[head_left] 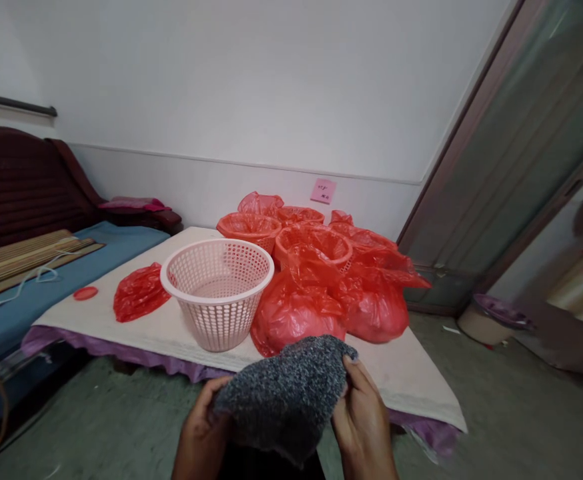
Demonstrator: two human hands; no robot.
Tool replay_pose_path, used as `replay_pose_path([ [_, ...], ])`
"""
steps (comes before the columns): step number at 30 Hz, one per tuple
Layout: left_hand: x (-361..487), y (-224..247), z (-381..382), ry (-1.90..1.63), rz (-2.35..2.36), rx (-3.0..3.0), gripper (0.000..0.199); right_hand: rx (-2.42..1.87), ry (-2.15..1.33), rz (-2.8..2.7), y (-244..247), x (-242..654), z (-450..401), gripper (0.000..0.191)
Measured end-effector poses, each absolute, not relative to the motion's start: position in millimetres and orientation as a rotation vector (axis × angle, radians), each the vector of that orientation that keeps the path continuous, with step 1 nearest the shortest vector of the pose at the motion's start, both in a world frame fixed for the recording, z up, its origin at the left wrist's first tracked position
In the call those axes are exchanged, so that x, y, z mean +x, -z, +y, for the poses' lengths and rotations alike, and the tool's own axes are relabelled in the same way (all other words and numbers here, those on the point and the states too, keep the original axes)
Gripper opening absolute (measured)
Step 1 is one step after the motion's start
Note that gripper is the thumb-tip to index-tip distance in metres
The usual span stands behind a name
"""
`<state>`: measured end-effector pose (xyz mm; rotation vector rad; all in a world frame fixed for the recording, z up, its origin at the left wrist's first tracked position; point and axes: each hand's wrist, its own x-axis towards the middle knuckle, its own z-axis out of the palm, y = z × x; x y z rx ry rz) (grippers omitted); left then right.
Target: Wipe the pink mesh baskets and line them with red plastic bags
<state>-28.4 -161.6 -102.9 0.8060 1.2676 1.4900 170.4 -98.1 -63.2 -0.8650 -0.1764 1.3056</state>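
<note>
A dark grey speckled cloth (289, 393) is stretched between my two hands, just off the table's front edge. My left hand (206, 423) grips its left end, fingers closed around it. At its right end my right hand (364, 417) pinches the edge between thumb and fingers. Beyond the cloth stands a pink plastic basket (219, 293) with nothing visible inside. Filled red plastic bags (301, 317) lie to the basket's right, touching one another.
Red-lined baskets (314, 247) stand behind the bags on the table (91, 327). A crumpled red bag (139, 293) and a red disc (85, 293) lie left. A pink note (323, 191) is on the wall. A bin (489, 320) stands right.
</note>
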Motion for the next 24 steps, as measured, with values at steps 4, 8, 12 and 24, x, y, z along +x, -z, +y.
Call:
replay_pose_path([
  [4,-43,100,-158,-1.585,1.508,0.891,0.025,-0.834,-1.299,-0.258,54,166,-103,0.035],
  [8,-53,92,-164,-1.58,1.607,0.975,0.028,-0.804,-1.356,-0.395,54,156,-105,0.036],
  [12,-72,98,-174,-1.547,1.766,1.095,0.047,-0.83,-1.43,-0.395,55,141,-105,0.043],
  [24,-137,109,-214,-1.459,0.768,0.424,0.062,-0.82,-1.717,-0.489,53,70,-104,0.037],
])
